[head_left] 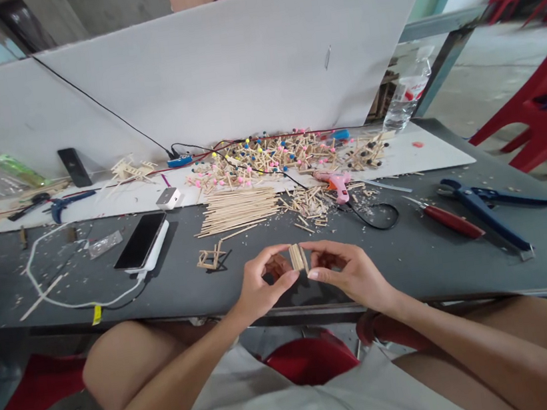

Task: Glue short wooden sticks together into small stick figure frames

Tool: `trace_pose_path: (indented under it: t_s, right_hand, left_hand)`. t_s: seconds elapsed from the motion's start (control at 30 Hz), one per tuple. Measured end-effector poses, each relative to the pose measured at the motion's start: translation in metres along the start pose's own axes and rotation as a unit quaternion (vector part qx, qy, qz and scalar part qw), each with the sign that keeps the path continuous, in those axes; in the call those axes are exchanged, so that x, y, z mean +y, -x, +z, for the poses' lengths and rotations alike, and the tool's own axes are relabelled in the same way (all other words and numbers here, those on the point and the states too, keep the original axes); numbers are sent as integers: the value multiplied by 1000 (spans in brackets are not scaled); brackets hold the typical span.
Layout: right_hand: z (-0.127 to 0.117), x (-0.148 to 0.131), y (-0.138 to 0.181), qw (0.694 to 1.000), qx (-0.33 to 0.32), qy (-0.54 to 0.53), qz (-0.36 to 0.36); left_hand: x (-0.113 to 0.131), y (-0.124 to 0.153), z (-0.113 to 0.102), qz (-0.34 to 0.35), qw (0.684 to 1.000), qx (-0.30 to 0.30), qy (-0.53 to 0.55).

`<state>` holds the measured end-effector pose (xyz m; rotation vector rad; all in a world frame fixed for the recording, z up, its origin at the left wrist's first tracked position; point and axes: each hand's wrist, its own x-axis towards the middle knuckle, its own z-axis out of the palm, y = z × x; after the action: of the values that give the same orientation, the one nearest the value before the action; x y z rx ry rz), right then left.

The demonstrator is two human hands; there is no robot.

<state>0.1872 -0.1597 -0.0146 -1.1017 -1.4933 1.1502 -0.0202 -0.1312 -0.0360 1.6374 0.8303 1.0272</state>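
Observation:
My left hand (262,286) and my right hand (343,268) meet over the near edge of the grey table (412,261). Both pinch a small bundle of short wooden sticks (298,257) held upright between thumbs and fingers. Just beyond them lies a small glued stick frame (211,258). Farther back lie a neat pile of long wooden sticks (238,209) and a heap of short cut stick pieces (309,203). A pink glue gun (335,185) lies beside that heap with its black cord looping to the right.
Stick models with coloured beads (277,154) crowd the white board at the back. A phone on a white power bank (141,242) lies left; red-handled pliers (449,219) and blue-handled cutters (485,207) lie right. A plastic bottle (408,96) and red chairs (544,115) stand far right.

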Motion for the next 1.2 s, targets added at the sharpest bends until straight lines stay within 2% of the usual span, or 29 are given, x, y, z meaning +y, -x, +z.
trace_pose_path:
  t_s: [0.23,0.43,1.2]
  right_hand:
    - [-7,-5,-1,996,-6,78,-46]
    - [-9,-5,-1,991,-18,120,-59]
    - [-11,0,-2,991,-24,127,-45]
  left_hand:
    - [4,0,1,2,1000,-7,-21]
    - [6,0,1,-2,1000,-16,-21]
    - [2,2,1,16,999,-27,-27]
